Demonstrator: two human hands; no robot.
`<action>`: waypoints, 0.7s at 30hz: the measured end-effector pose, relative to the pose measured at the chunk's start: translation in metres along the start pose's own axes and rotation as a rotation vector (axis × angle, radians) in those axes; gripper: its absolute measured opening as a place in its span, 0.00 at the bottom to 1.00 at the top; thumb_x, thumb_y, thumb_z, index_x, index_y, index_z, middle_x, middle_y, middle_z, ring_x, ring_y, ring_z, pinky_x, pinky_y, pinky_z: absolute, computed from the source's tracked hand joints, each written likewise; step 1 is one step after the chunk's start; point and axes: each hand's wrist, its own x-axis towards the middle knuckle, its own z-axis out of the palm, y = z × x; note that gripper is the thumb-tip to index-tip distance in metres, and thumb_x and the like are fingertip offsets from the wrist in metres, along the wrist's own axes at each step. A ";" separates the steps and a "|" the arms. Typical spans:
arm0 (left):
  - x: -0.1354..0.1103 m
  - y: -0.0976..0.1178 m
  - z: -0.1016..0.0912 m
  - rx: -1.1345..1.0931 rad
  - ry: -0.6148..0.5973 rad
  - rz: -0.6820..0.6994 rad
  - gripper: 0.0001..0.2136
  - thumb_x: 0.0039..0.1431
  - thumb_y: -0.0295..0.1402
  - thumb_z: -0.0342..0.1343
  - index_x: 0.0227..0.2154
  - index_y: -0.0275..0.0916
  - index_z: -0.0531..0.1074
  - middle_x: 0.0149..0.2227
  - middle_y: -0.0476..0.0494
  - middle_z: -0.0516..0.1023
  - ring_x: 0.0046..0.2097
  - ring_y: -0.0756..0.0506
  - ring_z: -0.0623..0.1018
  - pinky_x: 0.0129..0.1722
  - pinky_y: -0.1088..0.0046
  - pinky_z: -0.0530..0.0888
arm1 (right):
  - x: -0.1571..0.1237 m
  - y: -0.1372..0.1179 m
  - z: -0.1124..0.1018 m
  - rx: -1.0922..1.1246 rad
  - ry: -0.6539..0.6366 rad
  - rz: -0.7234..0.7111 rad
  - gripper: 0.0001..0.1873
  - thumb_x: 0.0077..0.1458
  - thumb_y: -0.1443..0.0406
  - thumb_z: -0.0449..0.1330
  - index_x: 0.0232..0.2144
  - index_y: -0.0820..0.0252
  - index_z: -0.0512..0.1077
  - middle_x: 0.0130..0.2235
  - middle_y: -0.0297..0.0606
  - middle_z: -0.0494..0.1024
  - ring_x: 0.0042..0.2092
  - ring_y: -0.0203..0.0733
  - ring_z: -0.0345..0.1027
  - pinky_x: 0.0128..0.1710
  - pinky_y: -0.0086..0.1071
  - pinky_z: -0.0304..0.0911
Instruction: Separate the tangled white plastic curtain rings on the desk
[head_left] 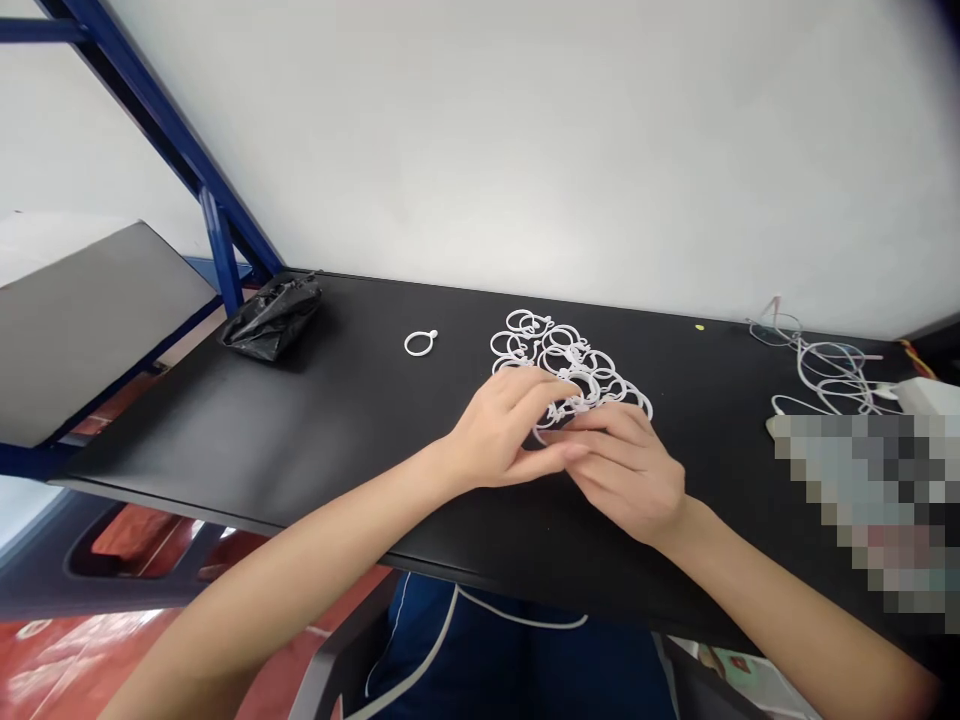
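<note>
A loose pile of white plastic curtain rings (566, 345), each with a small eyelet, lies on the black desk. At the near edge of the pile, my left hand (510, 425) is closed with thumb and index finger curved around a white ring (541, 436). My right hand (630, 465) meets it from the right, its fingers bent and closed on the same ring. Most of that ring is hidden by the fingers. A single white ring (419, 344) lies apart, to the left of the pile.
A crumpled black plastic bag (274, 318) sits at the desk's back left, beside a blue metal frame (217, 235). Tangled white cables (832, 375) lie at the right, near a blurred-out object (870, 510). A white wall (525, 150) stands behind the black desk (360, 400).
</note>
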 end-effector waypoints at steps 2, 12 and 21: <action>-0.002 0.001 0.004 -0.010 -0.005 0.064 0.18 0.65 0.45 0.46 0.47 0.35 0.67 0.36 0.39 0.77 0.37 0.45 0.77 0.37 0.68 0.73 | -0.001 -0.004 -0.001 0.035 -0.019 -0.031 0.10 0.56 0.75 0.60 0.35 0.56 0.76 0.35 0.35 0.83 0.36 0.43 0.75 0.36 0.40 0.70; -0.007 -0.002 0.008 -0.048 -0.009 0.119 0.21 0.68 0.48 0.38 0.45 0.35 0.65 0.27 0.47 0.72 0.24 0.51 0.70 0.24 0.77 0.69 | 0.003 -0.015 -0.007 0.064 -0.011 -0.042 0.10 0.55 0.74 0.61 0.36 0.56 0.76 0.36 0.37 0.82 0.39 0.41 0.75 0.37 0.37 0.75; -0.009 -0.005 0.008 -0.178 0.093 0.198 0.20 0.68 0.46 0.40 0.52 0.36 0.61 0.29 0.46 0.74 0.25 0.50 0.73 0.24 0.76 0.69 | -0.002 -0.017 -0.007 0.014 0.162 0.154 0.17 0.53 0.69 0.62 0.45 0.51 0.70 0.41 0.41 0.80 0.38 0.45 0.77 0.32 0.39 0.73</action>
